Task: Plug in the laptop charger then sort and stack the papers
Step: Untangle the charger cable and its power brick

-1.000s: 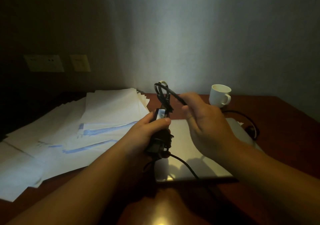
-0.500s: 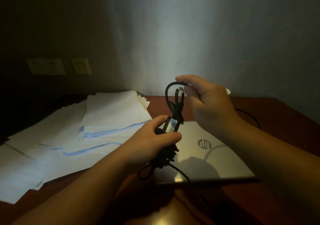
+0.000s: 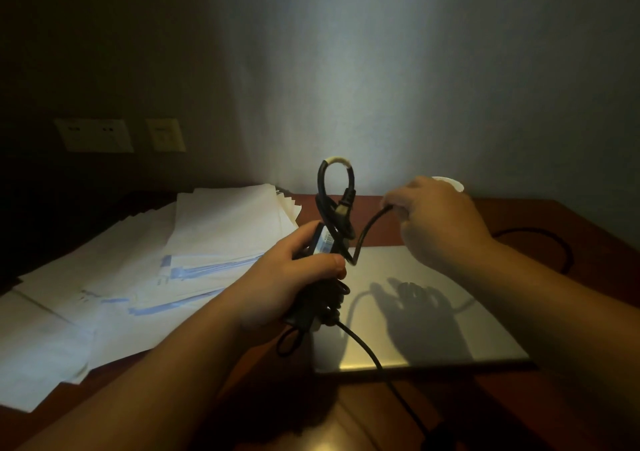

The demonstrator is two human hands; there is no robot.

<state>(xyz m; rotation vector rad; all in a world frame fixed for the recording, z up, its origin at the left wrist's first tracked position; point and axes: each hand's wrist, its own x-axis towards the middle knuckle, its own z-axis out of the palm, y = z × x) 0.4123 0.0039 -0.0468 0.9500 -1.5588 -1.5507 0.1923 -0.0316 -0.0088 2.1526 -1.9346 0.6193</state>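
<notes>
Head view: left hand (image 3: 294, 277) clamps rigid charger brick (image 3: 323, 242), right hand (image 3: 436, 222) pinches floppy cable (image 3: 367, 232); hold near plug.

wall: plain grey wall (image 3: 381, 69), lit in a bright central patch, dark toward the left
wall plates: two pale wall plates (image 3: 94, 135) at left
counter: reddish-brown wooden counter (image 3: 519, 215)

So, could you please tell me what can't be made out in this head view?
- Cup: only a sliver of rim shows; the right hand hides the rest.
- Charger brick: mostly covered by the left hand and its coiled cable.
- Wall sockets: too dark to tell their slots.
- Papers: print too small and blurred to read.
</notes>
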